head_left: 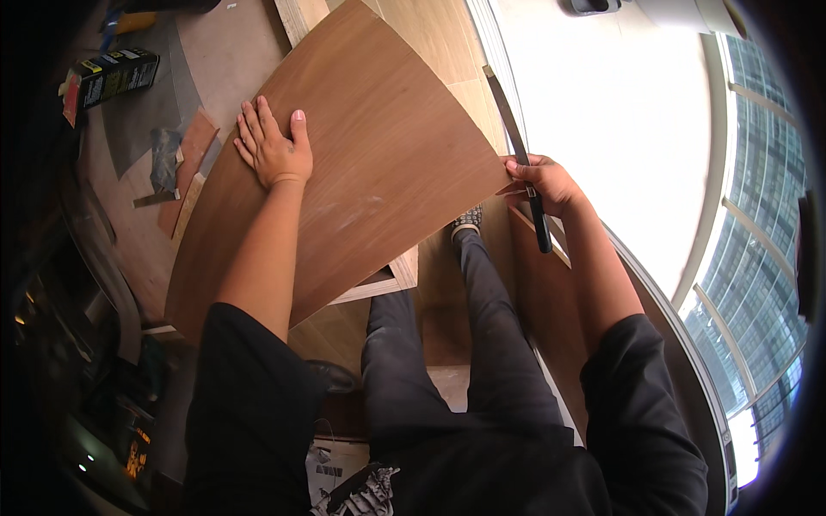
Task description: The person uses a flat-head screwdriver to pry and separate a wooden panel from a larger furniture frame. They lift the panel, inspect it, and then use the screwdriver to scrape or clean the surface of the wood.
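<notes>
Head view: what is the left hand (pixel 280 155) doing?

– It lies flat, palm down and fingers spread, on a large brown wooden panel (pixel 387 129), gripping nothing.

And where is that panel?

– In front of the person, set at a slant, its curved edge toward the upper right. Part of a pale wooden frame (pixel 404 272) shows just under its lower edge.

What about the right hand (pixel 555 182)?

– It is closed around a long, narrow dark tool (pixel 514 129), whose black handle points down toward the person. Its fingertips reach to the panel's right corner; whether they pinch it too, one cannot tell.

Anything else around?

– Left of the panel, a reddish wood strip (pixel 196 159) lies beside a crumpled dark piece (pixel 163 159). Beyond those is a black container (pixel 120 76) with a red end. One patterned shoe (pixel 467 218) shows near the panel's right corner.
</notes>
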Available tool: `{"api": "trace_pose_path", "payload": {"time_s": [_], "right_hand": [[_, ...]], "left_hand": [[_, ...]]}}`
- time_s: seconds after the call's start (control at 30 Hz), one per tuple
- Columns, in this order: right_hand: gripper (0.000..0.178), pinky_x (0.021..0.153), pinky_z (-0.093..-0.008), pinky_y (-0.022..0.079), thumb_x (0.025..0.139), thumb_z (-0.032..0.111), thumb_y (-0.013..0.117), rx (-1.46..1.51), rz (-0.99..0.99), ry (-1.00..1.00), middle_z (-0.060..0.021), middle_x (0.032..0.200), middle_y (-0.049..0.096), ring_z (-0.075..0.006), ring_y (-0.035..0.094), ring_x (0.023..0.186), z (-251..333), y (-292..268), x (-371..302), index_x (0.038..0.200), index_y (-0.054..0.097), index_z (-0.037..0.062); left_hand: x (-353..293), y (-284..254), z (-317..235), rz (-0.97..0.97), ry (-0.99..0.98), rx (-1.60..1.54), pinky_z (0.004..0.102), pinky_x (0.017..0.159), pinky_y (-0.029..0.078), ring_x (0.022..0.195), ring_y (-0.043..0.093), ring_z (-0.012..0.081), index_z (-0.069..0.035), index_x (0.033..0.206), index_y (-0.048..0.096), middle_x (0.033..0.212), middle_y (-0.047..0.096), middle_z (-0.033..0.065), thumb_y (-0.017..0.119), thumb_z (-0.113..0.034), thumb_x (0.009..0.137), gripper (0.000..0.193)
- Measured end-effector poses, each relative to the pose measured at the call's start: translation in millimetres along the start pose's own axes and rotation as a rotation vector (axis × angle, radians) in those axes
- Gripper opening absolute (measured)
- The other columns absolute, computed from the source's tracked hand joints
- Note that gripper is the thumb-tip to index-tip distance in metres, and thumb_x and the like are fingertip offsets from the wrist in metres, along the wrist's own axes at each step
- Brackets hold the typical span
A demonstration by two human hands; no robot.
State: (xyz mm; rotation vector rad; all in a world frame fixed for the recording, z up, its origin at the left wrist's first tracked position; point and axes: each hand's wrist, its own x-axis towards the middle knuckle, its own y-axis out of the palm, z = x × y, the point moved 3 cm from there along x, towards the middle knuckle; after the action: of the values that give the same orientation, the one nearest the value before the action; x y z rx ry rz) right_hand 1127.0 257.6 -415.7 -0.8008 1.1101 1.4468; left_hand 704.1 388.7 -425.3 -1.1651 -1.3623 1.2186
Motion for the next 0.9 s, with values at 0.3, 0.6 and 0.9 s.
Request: {"api": "trace_pose_path", "payload": {"time_s": [0.3, 0.6, 0.9], "right_hand": [[0.037, 0.051, -0.0288, 0.056, 0.097, 0.015, 0.051, 0.288, 0.026, 0.033, -0.0128, 0.117, 0.064, -0.0263, 0.071, 0.091, -31.6, -4.5, 12.6, 0.131, 0.057, -0.0001], [0.037, 0.049, -0.0289, 0.056, 0.098, 0.017, 0.051, 0.269, 0.026, 0.001, -0.0093, 0.112, 0.063, -0.0226, 0.068, 0.09, -19.3, 8.4, 2.3, 0.132, 0.055, 0.0009], [0.029, 0.086, -0.0318, 0.051, 0.091, 0.017, 0.063, -0.061, -0.013, -0.03, 0.0019, 0.101, 0.067, -0.0126, 0.06, 0.093, 17.7, 6.4, 17.5, 0.117, 0.068, 0.0038]], "left_hand": [[0.0, -3.2, -6.0, 0.012, 0.017, -0.009, 0.0529, 0.124, 0.007, 0.155, 0.015, 0.0309, -0.012, 0.158, 0.03, 0.167, 0.022, 0.0131, 0.044, -0.058, 0.098, 0.078], [-0.1, -5.1, -7.7, 0.009, 0.003, -0.006, 0.053, 0.124, 0.007, 0.155, 0.014, 0.0311, -0.012, 0.158, 0.029, 0.167, 0.021, 0.0134, 0.044, -0.058, 0.098, 0.077], [0.2, -5.0, -6.9, 0.024, 0.001, -0.021, 0.0529, 0.124, 0.007, 0.155, 0.014, 0.0306, -0.013, 0.158, 0.029, 0.167, 0.021, 0.0123, 0.046, -0.058, 0.097, 0.078]]}}
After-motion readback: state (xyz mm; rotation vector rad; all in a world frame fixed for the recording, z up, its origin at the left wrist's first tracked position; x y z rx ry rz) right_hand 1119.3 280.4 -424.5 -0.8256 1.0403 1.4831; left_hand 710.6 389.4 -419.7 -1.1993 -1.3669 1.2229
